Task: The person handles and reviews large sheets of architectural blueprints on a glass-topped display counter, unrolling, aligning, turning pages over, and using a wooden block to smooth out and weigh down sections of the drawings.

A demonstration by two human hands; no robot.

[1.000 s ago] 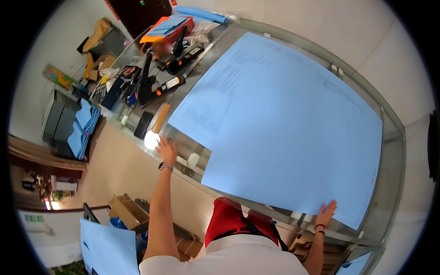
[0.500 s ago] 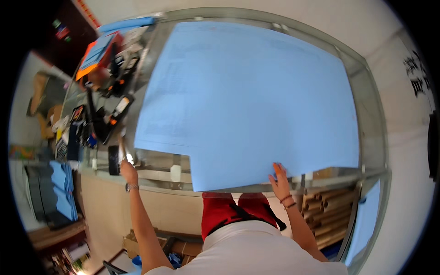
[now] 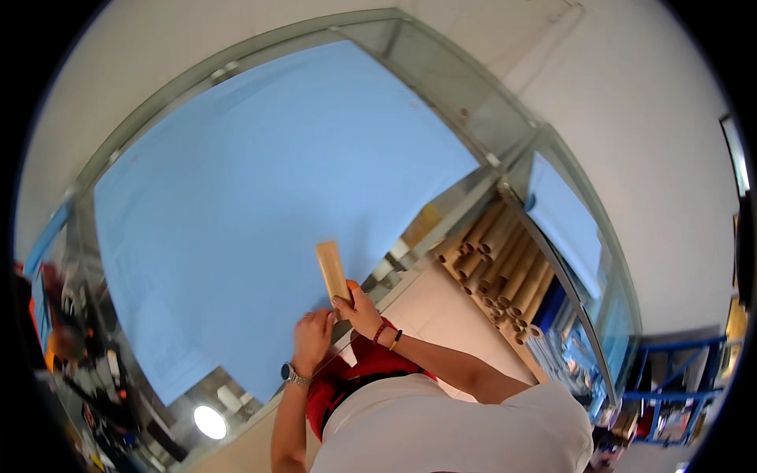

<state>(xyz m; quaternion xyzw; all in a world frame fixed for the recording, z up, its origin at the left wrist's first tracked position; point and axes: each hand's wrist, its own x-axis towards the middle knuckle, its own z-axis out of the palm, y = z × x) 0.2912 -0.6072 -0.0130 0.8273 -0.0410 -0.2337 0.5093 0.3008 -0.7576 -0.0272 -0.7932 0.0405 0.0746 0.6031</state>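
Your pale wall (image 3: 662,197) sweeps from around 10 o'clock over the top to 3, with a few faint lines near 1. Main furniture is your glass-topped table (image 3: 441,71), greyish-green rim curving from 10 to 2. Light-coloured floor (image 3: 426,307) peeks out by 5. Near 4 you've got a blue metal rack (image 3: 674,396), and a bright dark-edged panel (image 3: 735,158) sits between 2 and 3, window or picture, can't tell. Oh, and there's a round white glow (image 3: 210,423) between 7 and 8, lamp or reflection, no clue.
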